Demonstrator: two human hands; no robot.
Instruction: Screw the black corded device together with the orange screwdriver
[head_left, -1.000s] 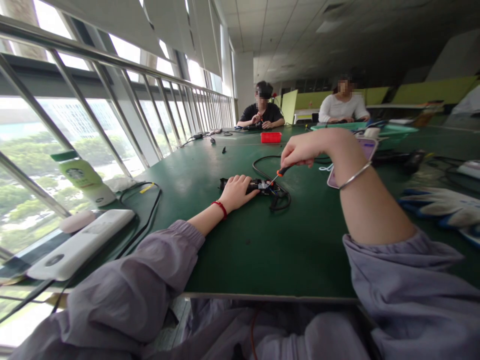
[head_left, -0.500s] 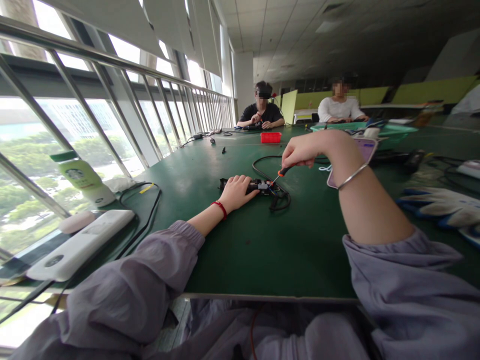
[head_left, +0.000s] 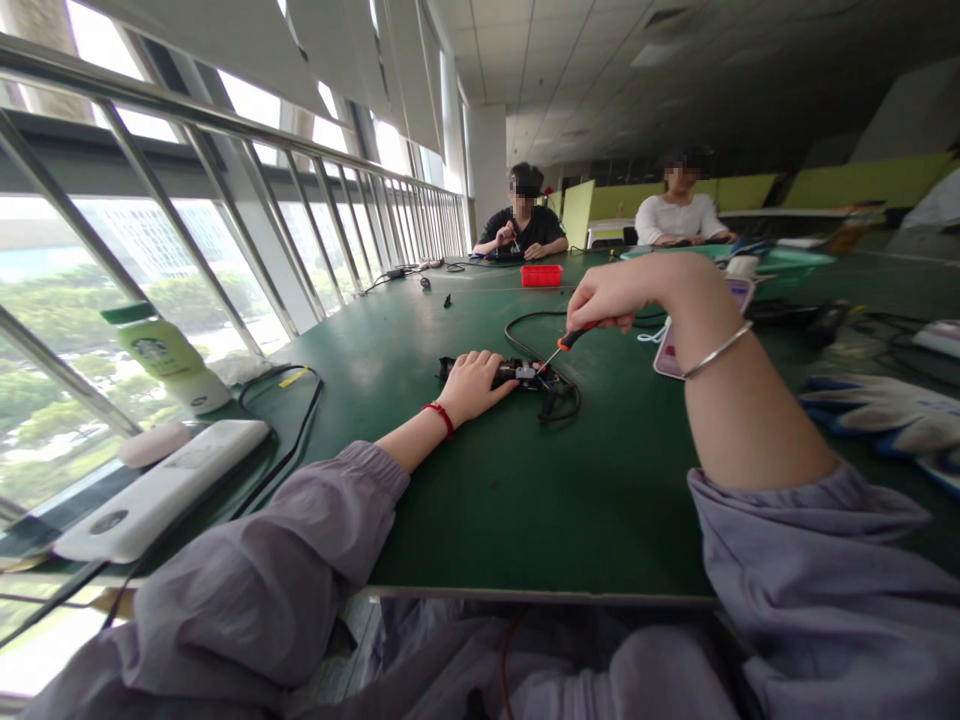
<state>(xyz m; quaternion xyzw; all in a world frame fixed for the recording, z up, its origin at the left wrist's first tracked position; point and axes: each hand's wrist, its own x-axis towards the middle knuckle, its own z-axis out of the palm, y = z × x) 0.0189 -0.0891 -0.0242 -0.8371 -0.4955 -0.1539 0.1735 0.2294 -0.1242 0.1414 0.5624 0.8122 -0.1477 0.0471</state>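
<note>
On the green table lies a dark elongated device [head_left: 527,371] with its inside showing near the right end, where thin coloured wires come out. My left hand [head_left: 474,385] is wrapped over its left part and presses it to the tabletop. In my right hand [head_left: 611,297] is a screwdriver [head_left: 568,339] with an orange and black handle, tilted so that its shaft runs down-left to the device's exposed end. Its tip is too small to make out exactly. A black cable [head_left: 576,402] loops beside that end.
At left stand a green-capped bottle [head_left: 169,358] and a white power bank [head_left: 165,490] with cables. A phone [head_left: 671,355], gloves [head_left: 877,410] and a teal basket [head_left: 806,262] are at right. A red tray [head_left: 541,275] sits farther back, before two seated people.
My right hand and forearm have shifted slightly to the right, still gripping the screwdriver. The left hand and the device have stayed in place.
</note>
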